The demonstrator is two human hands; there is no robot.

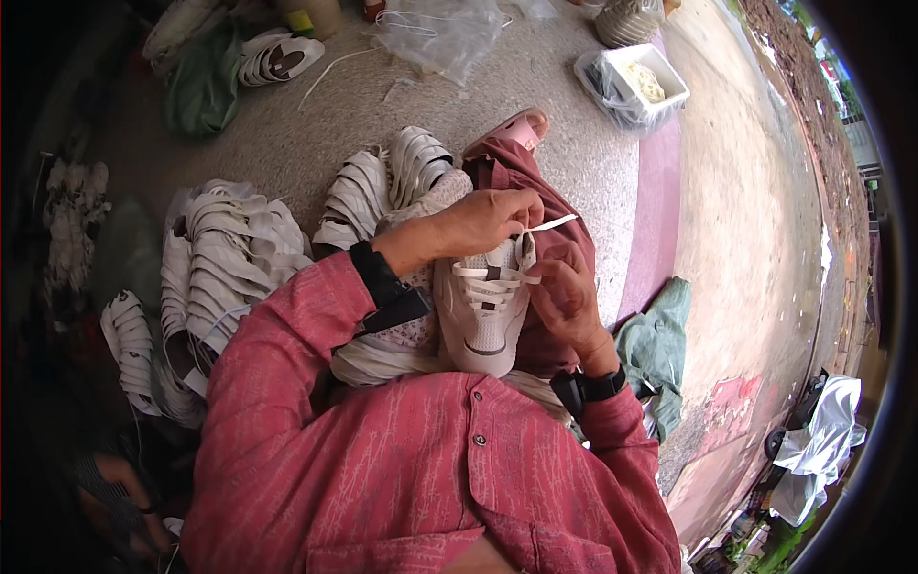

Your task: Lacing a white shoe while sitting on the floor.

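Got a whitish shoe (478,320) sitting dead center, right in front of my chest abt mid-view, toe pointing to my 6 o'clock w/ laces crisscrossed up the front. My L hand (488,222) is at its 12, fingers curled in tight, pinching the white lace (555,224), w/ a loose end sticking out toward 2. My R hand (566,297) is on the shoe's 3 o'clock side, fingers bent, thumb + index nearly together by the lacing; can't tell if they've actually got any lace. Big pile of white strappy pieces (234,253) at 9, couple more stacks (354,201) approx 11. White tub (660,86) at 1, green cloth (658,335) at 3, clear plastic bag (445,38) up at 12.
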